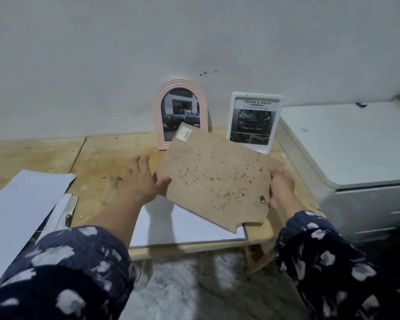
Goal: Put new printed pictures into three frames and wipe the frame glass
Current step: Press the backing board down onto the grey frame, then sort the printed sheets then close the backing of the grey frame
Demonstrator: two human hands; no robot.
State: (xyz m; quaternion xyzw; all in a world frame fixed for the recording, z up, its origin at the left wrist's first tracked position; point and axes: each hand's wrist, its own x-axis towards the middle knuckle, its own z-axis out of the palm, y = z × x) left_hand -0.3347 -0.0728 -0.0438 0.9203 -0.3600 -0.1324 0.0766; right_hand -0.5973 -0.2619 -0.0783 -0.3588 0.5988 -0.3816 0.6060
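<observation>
A brown backing board (214,179), stained with dark spots, is held tilted above the wooden table (106,162) between two hands. The left hand (143,179) is spread wide, its fingers straight and splayed, and only its thumb is seen touching the board's left edge. The right hand (282,190) is laid against the board's right edge with fingers extended along it; whether the fingers curl beneath the board cannot be told. One small metal hanger (262,199) is seen on the board near the right hand, and one pale label (185,133) at its far corner.

Three frames are counted. One flat frame (194,229) with a white sheet showing is lying on the near edge of the table, partly under the board. Two are stood upright against the far wall: one pink arched frame (180,116) on the left and one white rectangular frame (253,122) on the right, each holding a printed picture of a vehicle.

Loose white papers (26,204) are spread at the left of the table, and one white cabinet (356,146) is placed at the right
</observation>
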